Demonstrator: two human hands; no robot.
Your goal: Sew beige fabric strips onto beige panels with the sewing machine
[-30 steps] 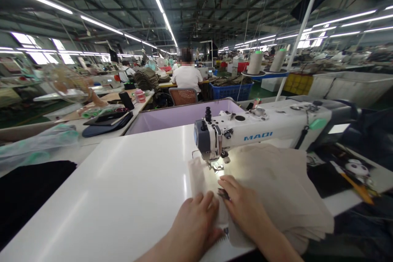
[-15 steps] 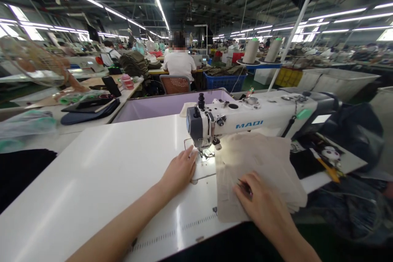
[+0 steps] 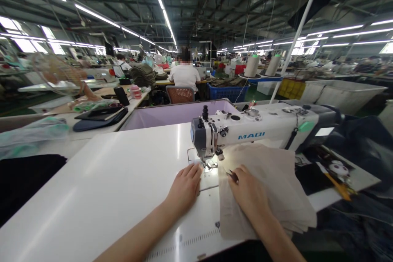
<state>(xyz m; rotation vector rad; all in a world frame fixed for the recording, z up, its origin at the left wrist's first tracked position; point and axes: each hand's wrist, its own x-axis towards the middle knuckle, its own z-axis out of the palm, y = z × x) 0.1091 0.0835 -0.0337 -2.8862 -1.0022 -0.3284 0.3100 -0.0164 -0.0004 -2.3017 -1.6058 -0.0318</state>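
My left hand [image 3: 186, 182] lies flat on the white table of the sewing machine [image 3: 251, 129], fingertips beside the presser foot [image 3: 211, 164]. A small pale piece seems to lie under those fingertips, mostly hidden. My right hand [image 3: 250, 188] is closed around a small dark pointed tool [image 3: 233, 176], its tip pointing at the needle area; I cannot tell whether it is snips or tweezers. This hand rests on a stack of beige fabric pieces [image 3: 276, 184], to the right of the needle plate.
A lilac bin [image 3: 181, 111] stands behind the table. Dark cloth [image 3: 27, 180] lies at the left. An orange-handled tool [image 3: 339, 188] and black cloth [image 3: 313, 178] sit right of the fabric stack. Thread cones [image 3: 252, 65] stand behind the machine. A person [image 3: 184, 75] sits further ahead.
My right hand has moved forward over the fabric stack, bringing the pointed tool nearer the needle. The left hand stays beside the presser foot. The whole view has shifted with my head.
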